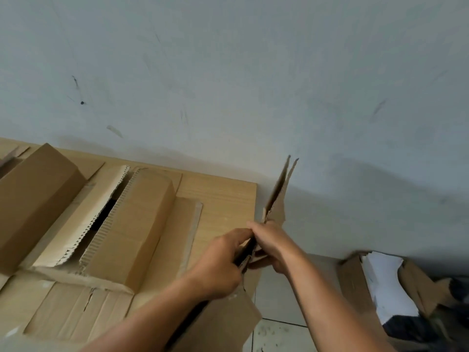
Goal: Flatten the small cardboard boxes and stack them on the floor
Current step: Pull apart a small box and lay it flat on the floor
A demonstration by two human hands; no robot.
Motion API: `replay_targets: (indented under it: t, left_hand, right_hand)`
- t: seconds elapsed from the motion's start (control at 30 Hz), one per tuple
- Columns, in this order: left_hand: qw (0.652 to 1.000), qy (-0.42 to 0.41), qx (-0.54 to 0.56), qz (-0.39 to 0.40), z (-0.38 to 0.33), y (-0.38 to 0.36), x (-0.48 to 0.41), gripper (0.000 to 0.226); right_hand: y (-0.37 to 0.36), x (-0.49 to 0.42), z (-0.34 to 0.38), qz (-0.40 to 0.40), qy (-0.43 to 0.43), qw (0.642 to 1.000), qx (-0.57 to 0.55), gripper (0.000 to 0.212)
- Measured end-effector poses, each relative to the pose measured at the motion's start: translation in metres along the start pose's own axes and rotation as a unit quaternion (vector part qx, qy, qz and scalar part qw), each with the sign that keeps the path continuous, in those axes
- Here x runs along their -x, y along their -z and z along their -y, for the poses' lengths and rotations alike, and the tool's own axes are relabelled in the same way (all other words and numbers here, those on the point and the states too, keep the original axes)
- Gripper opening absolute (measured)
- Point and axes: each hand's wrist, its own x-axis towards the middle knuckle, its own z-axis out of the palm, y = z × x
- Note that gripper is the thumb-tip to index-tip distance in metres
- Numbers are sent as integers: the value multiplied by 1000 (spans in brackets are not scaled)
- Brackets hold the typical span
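I hold a small brown cardboard box (278, 196) pressed nearly flat, edge-on to the camera, past the right edge of the table. My left hand (223, 262) grips it from the left and my right hand (271, 243) from the right, palms facing each other. Its flaps stick up toward the wall and a lower part hangs below my left wrist. On the wooden table (223, 199) lie more cardboard boxes: one opened with corrugated flaps (127, 224) in the middle, one closed box (35, 196) at the left.
A grey-white wall fills the upper view. At the right, on the tiled floor (276, 334), stands an open cardboard box (355, 278) holding white paper. Flat cardboard sheets (76, 311) cover the table's near side.
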Motion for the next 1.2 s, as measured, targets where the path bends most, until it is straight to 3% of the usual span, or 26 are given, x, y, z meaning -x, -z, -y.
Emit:
replay_targets:
  t: [0.07,0.17,0.27,0.33,0.43,0.5,0.63,0.7,0.8,0.93,1.07,1.2]
  left_hand:
    - [1000,-8,4,2,8,-11,3,81]
    - [997,-45,51,40,4,-16,11,76]
    - [984,-32,141,100,2,1,14,54]
    - [980,15,185,77,14,20,8,45]
    - [988,72,135,-16,39,50,-9,37]
    - [982,118,144,-39,55,67,-20,48]
    - [966,169,187,-64,70,93,-35,103]
    - [950,181,248,-58,73,102,-40,107]
    - [914,186,360,6,70,114,-35,63]
    - [891,163,423,18,84,126,-27,29]
    - [906,156,393,-29,105,127,-28,45]
    - [930,192,295,-106,126,119,-38,33]
  right_hand:
    - [-1,7,-11,-9,-19,999,-49,40]
    - [7,21,-15,-66,22,992,-100,30]
    - [17,38,-12,-108,78,980,-146,29]
    - [24,52,-7,-117,122,974,-148,31]
    - [33,77,7,-107,182,967,-145,29]
    - [38,98,16,-83,212,963,-145,27]
    - [46,134,25,-50,272,946,-167,26]
    - [50,143,22,-56,288,937,-189,35]
    - [54,142,14,-68,283,932,-217,40]
    - [54,113,-9,-90,242,939,-225,32]
    - [45,67,-38,-113,187,958,-187,22]
    - [29,8,-72,-155,133,971,-122,21]
